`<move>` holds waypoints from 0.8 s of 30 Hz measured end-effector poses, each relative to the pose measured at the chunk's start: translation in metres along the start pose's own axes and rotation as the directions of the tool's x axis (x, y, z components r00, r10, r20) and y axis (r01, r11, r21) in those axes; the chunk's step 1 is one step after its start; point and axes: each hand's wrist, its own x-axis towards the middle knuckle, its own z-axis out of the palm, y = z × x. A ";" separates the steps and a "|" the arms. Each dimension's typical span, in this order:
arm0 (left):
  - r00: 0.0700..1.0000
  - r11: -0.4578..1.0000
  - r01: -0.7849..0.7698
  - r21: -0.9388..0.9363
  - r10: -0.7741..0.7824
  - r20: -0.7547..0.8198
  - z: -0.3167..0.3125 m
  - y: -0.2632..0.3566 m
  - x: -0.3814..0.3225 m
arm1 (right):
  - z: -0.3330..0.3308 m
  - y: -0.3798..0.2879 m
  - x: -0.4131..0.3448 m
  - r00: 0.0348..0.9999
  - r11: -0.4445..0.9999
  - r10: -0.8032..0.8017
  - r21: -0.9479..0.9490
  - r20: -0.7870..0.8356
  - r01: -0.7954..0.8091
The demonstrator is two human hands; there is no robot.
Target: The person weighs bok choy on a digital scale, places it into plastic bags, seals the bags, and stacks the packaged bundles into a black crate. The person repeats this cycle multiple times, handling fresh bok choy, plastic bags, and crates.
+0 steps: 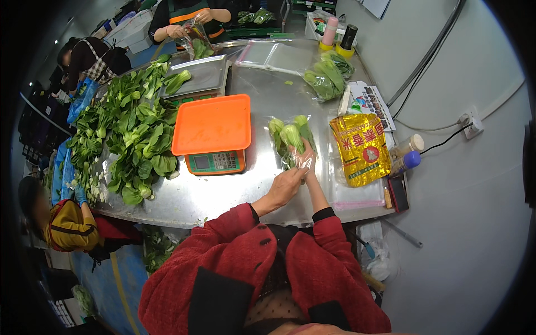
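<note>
Several heads of bok choy (292,136) lie in a clear plastic bag (312,136) on the steel table, pale stem ends pointing away from me. My right hand (306,158) is in the bag's near end, its fingers around the lower, leafy part of a bok choy; plastic glints over the knuckles. At the bag's mouth, my left hand (286,186) pinches the film close to my right wrist. Both hands partly hide the leaves. An orange digital scale (215,162) with a bare orange tray (211,124) stands left of the bag.
Loose bok choy (140,138) is heaped at left, near a second scale (199,75). Filled bags (327,79) sit at far right. A gold rice bag (360,148) lies on flat plastic bags (356,199). Co-workers stand at the far and left edges; one holds a bag (199,44).
</note>
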 end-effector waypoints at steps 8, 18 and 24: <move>0.999 0.999 -0.002 -0.051 0.000 -0.041 -0.007 -0.005 0.009 | 0.007 0.006 0.001 0.999 0.886 -0.032 -0.463 -0.023 0.017; 0.997 0.997 0.074 0.003 -0.074 0.007 0.009 -0.014 0.005 | -0.001 0.014 0.024 0.982 0.981 -0.157 0.102 -0.103 0.167; 0.972 0.977 0.213 0.009 -0.211 -0.101 0.019 -0.022 -0.004 | 0.004 0.025 0.030 0.992 0.967 -0.092 -0.244 -0.088 0.068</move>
